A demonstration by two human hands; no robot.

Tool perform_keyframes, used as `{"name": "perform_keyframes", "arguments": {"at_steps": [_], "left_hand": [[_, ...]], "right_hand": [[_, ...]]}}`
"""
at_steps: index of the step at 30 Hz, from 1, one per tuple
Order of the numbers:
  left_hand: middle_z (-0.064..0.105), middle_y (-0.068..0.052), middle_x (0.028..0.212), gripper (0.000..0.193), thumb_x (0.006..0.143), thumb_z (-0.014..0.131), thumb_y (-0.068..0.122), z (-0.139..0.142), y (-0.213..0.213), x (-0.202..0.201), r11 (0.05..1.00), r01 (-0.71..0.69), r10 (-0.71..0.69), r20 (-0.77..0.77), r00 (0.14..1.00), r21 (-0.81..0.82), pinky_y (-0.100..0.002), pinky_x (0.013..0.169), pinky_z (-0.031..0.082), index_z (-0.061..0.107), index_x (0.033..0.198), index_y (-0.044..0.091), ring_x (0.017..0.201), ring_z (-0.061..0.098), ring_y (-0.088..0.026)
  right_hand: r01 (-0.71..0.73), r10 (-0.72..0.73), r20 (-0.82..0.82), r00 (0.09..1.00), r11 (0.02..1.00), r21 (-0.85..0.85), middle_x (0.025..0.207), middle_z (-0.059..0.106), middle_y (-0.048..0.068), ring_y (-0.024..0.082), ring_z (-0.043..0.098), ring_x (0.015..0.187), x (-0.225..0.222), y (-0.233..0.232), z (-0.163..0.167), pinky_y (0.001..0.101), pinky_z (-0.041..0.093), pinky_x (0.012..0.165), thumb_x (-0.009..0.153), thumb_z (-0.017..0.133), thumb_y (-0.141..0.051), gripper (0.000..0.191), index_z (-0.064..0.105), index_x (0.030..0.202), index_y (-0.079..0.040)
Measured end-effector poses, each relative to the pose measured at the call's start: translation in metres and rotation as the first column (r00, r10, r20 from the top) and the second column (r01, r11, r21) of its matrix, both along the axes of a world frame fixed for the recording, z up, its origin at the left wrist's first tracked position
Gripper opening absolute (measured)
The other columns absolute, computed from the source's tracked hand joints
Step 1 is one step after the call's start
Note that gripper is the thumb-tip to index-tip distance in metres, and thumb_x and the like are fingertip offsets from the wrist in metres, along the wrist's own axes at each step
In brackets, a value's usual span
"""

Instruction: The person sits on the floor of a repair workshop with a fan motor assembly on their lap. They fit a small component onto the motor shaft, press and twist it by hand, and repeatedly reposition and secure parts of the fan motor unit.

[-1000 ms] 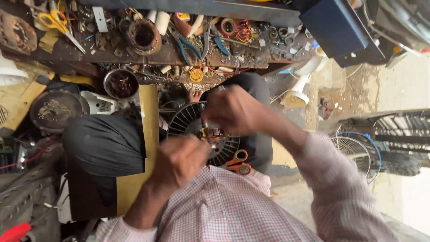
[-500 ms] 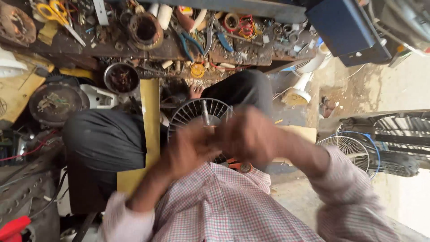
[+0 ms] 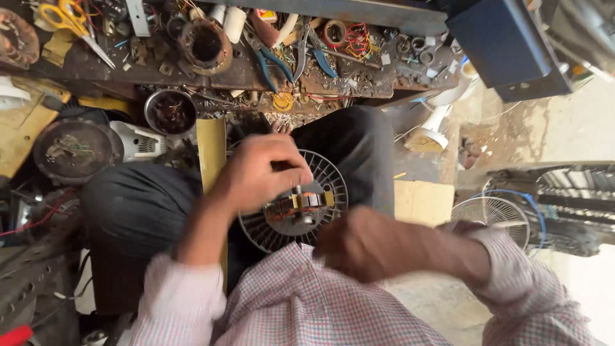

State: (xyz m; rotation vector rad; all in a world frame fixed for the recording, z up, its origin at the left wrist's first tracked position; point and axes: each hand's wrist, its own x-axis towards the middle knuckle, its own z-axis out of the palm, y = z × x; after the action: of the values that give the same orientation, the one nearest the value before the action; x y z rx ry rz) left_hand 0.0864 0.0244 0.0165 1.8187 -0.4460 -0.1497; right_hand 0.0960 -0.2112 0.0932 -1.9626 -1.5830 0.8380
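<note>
A round black fan grille (image 3: 328, 174) rests on my lap, between my knees in black trousers. A small motor (image 3: 300, 206) with copper windings and a brass-coloured band sits at its centre. My left hand (image 3: 256, 176) curls over the motor's left side and grips it. My right hand (image 3: 365, 243) is blurred, with fingers closed, just below and right of the grille near my checked shirt. What it holds, if anything, does not show.
A cluttered low workbench (image 3: 96, 64) lies ahead with yellow scissors (image 3: 67, 19), blue-handled pliers (image 3: 275, 64), wire coils and a metal bowl (image 3: 170, 112). A round motor housing (image 3: 73, 147) sits at left. A second wire fan guard (image 3: 493, 214) and a blue box (image 3: 506, 45) are at right.
My left hand has moved up from below the grille onto the motor. My right hand has dropped from above the grille back toward my body.
</note>
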Motion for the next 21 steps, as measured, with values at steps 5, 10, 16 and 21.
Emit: {"name": "perform_keyframes", "arguments": {"at_steps": [5,10,16,21], "left_hand": [[0.067,-0.007,0.079,0.014,0.095,0.077,0.007,-0.006,-0.013,-0.103,0.969,-0.172,0.111,0.310,0.944,0.177,-0.031,0.058,0.050,0.073,0.105,-0.001,0.069,0.064,-0.017],[0.067,-0.011,0.090,0.016,0.086,0.082,0.006,-0.006,-0.004,-0.101,0.852,-0.388,0.416,0.007,0.909,-0.352,-0.031,0.066,0.051,0.073,0.099,0.004,0.076,0.061,-0.016],[0.072,-0.013,0.107,0.021,0.084,0.082,0.014,0.017,-0.010,-0.076,0.948,-0.303,0.233,0.441,0.867,0.095,-0.041,0.086,0.055,0.070,0.097,0.004,0.101,0.070,-0.027],[0.074,-0.015,0.110,0.018,0.093,0.079,0.007,0.023,-0.019,-0.087,0.914,-0.285,0.140,0.436,0.889,0.288,-0.042,0.093,0.060,0.072,0.108,0.000,0.108,0.072,-0.028]], "right_hand": [[0.080,-0.137,0.150,0.979,0.939,0.334,0.080,0.064,0.011,0.031,0.063,0.072,0.038,0.027,0.004,0.0443,0.048,0.061,0.082,0.070,-0.015,0.017,0.074,0.093,-0.002],[0.435,-0.440,-0.046,0.897,0.859,0.270,0.083,0.071,0.011,0.030,0.069,0.075,0.066,0.021,-0.081,0.0394,0.054,0.067,0.082,0.073,-0.007,0.007,0.076,0.088,-0.006],[0.701,-0.685,-0.165,0.709,0.659,0.273,0.081,0.066,0.011,0.029,0.066,0.072,0.017,0.010,-0.125,0.0384,0.053,0.064,0.081,0.077,-0.005,0.012,0.073,0.092,-0.006],[0.755,-0.787,-0.072,0.613,0.556,0.348,0.075,0.061,0.007,0.028,0.062,0.067,0.003,0.029,-0.118,0.0403,0.049,0.062,0.082,0.081,-0.006,0.014,0.073,0.094,-0.008]]}}
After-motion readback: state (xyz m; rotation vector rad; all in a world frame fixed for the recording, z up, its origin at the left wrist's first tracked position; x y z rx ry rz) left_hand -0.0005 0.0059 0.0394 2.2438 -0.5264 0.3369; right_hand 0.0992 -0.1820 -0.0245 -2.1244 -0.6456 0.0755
